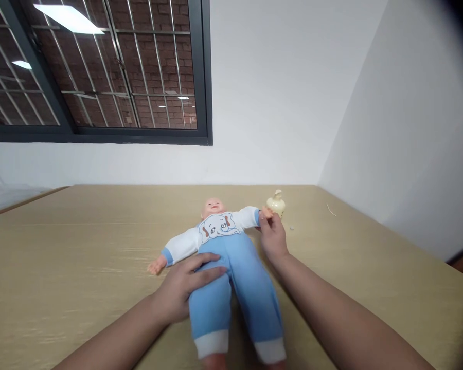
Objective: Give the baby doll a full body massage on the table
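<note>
Presently, a baby doll [237,259] lies on its back on a wood-grain worktop [81,288], its head towards the wall and its legs towards the wearer. It is dressed in a white top with blue cuffs, an elephant-face motif [219,226] on the chest, and blue trousers [254,288] with white ankle bands. The right hand [273,237] has its fingers closed about the doll's left hand [267,211], that arm being extended sideways. The left hand [179,288] lies against the doll's right thigh, its visible fingers extended across the blue fabric; whether they grip or merely rest cannot be determined. The doll's right arm [183,244] slants outward, its small hand palm-side near the worktop and free of any hold. Just beyond the right hand stands a glossy, cream-coloured rounded container [277,203] with a narrow top, its lower part partly hidden. Nearby are a small pale fragment [291,227] and, further right, a thin pale strand [331,210]. Behind the worktop rises a white wall [270,103]; at upper left, a dark-framed window [204,77] shows metal bars and brickwork, with bright light reflections on the glass.
</note>
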`<state>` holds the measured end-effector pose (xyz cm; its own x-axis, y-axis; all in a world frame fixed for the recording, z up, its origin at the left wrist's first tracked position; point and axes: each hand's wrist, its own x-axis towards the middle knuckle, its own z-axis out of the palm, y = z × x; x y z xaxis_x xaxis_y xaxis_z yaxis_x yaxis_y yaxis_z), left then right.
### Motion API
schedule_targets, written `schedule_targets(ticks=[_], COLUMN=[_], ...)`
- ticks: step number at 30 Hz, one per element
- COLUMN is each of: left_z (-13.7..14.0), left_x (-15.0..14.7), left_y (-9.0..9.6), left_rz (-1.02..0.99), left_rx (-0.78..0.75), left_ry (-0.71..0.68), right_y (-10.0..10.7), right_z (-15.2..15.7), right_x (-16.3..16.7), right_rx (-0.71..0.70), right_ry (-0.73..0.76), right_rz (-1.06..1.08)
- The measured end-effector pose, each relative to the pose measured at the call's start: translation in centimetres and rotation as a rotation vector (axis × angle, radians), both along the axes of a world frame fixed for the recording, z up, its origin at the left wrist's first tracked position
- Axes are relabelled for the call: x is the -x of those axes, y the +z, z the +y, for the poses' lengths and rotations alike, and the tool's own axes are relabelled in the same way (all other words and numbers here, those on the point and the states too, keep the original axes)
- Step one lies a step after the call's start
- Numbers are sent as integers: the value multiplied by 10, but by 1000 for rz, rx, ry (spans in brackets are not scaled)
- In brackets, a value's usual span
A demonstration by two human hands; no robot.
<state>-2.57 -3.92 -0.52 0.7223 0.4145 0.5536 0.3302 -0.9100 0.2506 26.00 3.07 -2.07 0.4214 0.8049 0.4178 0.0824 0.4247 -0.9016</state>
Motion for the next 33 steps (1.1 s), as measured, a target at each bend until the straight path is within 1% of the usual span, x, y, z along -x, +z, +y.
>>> schedule_targets(ticks=[3,5,7,11,15,17,19,22,25,28,30,33], left_z=[-3,1,9,24,28,25,19,8,-1,-6,-9,-12], left_x=[-3,-3,-3,-4,-2,0,0,-2,-7,-11,-12,-13], left_y=[0,0,-1,-4,-4,-4,-2,2,3,1,0,0], left_rz=[0,-38,-108,-217,-212,-185,-155,-95,1,79,122,225], left_rx=[89,168,245,330,358,319,259,177,86,-10,-57,-90], left_ry=[-36,-15,18,43,45,32,12,4,23,43,52,49], right_y=[11,13,13,11,11,10,6,-2,-9,-14,-16,-19], right_z=[-21,-30,-33,-35,-34,-33,-29,-16,3,19,25,31], right_x=[12,19,23,27,26,25,24,18,6,-10,-19,-27], right_rx=[-127,-185,-209,-175,-152,-151,-156,-105,31,179,258,371], right_ry=[-4,18,48,119,149,144,135,106,54,105,133,115], right_rz=[-353,-577,-734,-905,-947,-910,-821,-554,-191,125,230,275])
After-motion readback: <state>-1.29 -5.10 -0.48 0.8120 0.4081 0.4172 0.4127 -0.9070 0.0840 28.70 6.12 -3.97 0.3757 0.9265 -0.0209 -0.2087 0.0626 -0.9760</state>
